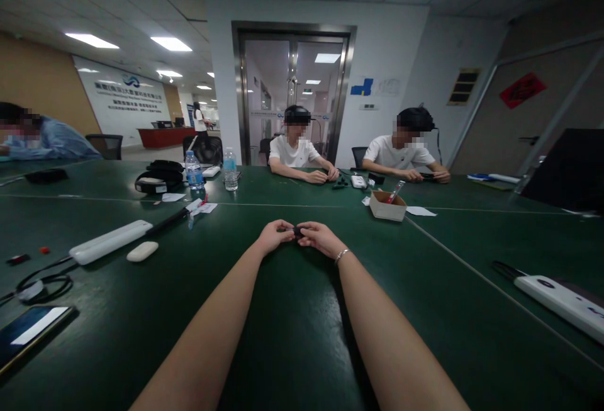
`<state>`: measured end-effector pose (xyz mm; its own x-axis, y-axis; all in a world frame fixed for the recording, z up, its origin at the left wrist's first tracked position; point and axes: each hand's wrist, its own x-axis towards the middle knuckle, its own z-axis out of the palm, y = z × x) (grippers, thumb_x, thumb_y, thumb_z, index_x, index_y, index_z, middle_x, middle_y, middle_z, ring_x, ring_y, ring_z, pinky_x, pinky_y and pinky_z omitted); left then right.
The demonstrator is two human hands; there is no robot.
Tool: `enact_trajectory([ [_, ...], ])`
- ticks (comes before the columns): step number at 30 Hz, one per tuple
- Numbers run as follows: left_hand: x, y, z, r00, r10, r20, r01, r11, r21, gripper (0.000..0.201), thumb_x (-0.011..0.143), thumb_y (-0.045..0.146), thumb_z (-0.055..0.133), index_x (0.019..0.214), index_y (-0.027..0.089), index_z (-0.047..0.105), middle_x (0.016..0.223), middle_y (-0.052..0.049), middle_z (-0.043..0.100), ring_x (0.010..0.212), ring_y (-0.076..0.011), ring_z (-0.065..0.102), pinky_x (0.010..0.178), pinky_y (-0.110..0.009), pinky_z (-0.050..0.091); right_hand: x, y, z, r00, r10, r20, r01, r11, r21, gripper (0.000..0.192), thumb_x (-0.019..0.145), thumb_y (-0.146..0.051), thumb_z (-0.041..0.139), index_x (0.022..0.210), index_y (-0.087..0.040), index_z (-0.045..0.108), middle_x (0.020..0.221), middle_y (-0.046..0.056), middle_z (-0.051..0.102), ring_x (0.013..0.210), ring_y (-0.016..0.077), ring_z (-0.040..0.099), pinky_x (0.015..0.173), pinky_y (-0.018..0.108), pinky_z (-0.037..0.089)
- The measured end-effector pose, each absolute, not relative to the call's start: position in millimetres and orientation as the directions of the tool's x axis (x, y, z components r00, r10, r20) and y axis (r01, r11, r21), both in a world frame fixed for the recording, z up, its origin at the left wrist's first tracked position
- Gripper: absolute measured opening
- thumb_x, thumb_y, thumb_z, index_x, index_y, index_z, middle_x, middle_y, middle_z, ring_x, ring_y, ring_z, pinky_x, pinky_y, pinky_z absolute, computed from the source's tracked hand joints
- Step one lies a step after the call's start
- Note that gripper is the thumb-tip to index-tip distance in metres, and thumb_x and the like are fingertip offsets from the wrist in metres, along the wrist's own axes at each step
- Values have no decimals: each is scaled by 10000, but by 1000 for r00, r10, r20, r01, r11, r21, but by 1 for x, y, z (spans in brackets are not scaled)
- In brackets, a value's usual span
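Observation:
Both my arms stretch forward over the green table (287, 310). My left hand (275, 236) and my right hand (321, 238) meet near the middle, fingers closed on a small black object (297, 231) between them. The fingers cover most of it, so its kind does not show. A silvery bracelet (341, 256) circles my right wrist.
To the left lie a white power strip (111, 242), a white oval case (142, 251), a phone (35, 332) and cables. Two bottles (230, 170) and a black pouch (160, 177) stand behind. A small box (387, 206) is ahead right. Two people (297, 146) sit opposite.

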<state>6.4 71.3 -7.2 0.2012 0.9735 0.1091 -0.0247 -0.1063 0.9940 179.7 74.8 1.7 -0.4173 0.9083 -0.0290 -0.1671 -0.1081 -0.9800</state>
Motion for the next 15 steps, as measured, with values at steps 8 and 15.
enact_trajectory([
  [8,5,68,-7,166,980,113,-33,-109,993,167,701,129,668,827,85,568,745,-58,621,697,-130,625,728,-296,530,180,76,2,-392,920,-18,-212,-109,-971,243,760,-6,592,979,-102,554,776,51,625,582,115,640,582,211,552],
  [15,7,70,-6,160,984,79,-7,-79,997,190,768,255,610,853,103,535,670,-43,609,585,-118,618,553,-214,509,182,78,-1,-403,915,4,-225,-95,-970,243,730,-8,613,946,-116,583,903,65,610,631,109,641,630,222,557],
])
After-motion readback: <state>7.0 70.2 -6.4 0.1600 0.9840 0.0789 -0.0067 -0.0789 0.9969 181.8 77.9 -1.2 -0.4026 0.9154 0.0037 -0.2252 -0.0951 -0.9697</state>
